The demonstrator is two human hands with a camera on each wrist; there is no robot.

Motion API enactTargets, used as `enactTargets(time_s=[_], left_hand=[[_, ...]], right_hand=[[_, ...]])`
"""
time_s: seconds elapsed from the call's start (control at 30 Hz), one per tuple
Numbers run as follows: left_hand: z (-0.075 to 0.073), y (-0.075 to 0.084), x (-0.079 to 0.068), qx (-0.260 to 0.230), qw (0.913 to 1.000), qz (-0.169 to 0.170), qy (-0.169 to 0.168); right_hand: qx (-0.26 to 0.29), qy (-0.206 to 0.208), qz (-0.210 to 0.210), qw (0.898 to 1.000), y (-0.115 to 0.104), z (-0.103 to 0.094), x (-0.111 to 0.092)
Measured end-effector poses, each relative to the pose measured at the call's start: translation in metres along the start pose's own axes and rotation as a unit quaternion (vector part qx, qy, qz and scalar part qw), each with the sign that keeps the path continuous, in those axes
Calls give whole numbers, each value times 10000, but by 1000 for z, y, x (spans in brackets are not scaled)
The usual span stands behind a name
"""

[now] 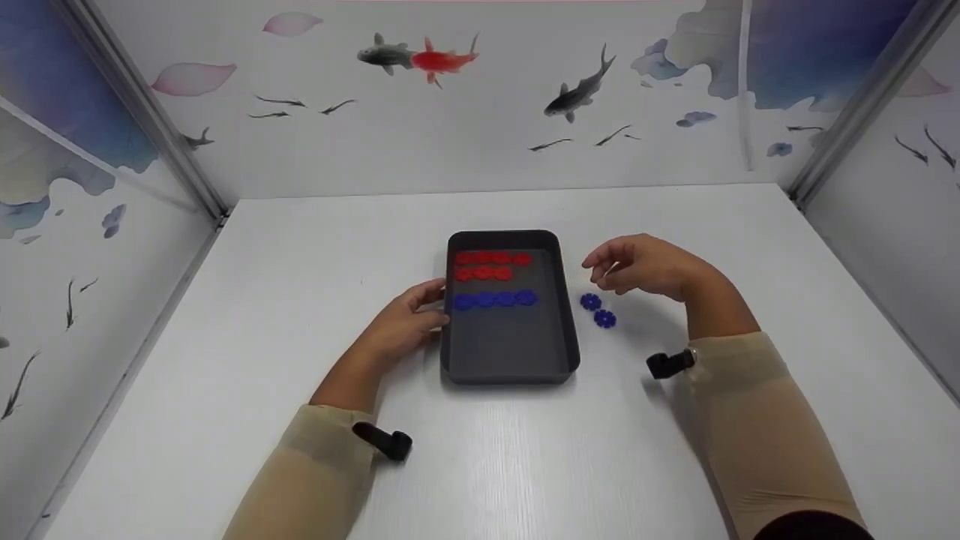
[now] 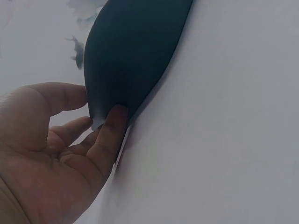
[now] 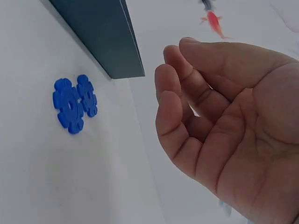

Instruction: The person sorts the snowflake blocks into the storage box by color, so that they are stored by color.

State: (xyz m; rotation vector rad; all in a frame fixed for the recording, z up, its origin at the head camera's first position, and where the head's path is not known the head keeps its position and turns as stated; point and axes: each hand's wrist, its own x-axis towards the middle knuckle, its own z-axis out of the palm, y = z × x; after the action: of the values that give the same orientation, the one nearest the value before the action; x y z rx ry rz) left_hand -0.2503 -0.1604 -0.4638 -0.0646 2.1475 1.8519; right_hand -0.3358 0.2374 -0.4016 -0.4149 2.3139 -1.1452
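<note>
A dark grey rectangular tray (image 1: 508,352) sits on the white table, and my left hand (image 1: 405,326) holds its left wall with thumb and fingers. In the left wrist view the fingers touch the outer wall of the tray (image 2: 135,51). Inside lie red snowflake discs (image 1: 484,273) in two rows and a row of blue snowflake discs (image 1: 495,299) below them. Two more blue discs (image 1: 598,310) lie on the table right of the tray. Just above them hovers my right hand (image 1: 641,264), fingers loosely bent, nothing visible between them (image 3: 229,126).
White panels printed with fish (image 1: 577,94) and petals stand behind and at both sides of the table (image 1: 525,465). Metal posts (image 1: 870,105) mark the back corners. A small black camera (image 1: 386,441) is strapped at each sleeve cuff.
</note>
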Motion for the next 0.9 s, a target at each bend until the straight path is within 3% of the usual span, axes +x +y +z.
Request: enactTargets(time_s=[0.3, 0.7, 0.9], left_hand=[[-1, -2, 0, 33, 10000, 33, -6], [-1, -3, 0, 123, 9999, 51, -63], [-1, -4, 2, 160, 9998, 122, -57]], right_hand=[[-35, 127, 174, 9998, 15, 3, 5], [-528, 264, 394, 9975, 31, 20, 20], [-724, 257, 574, 9954, 28, 24, 21]])
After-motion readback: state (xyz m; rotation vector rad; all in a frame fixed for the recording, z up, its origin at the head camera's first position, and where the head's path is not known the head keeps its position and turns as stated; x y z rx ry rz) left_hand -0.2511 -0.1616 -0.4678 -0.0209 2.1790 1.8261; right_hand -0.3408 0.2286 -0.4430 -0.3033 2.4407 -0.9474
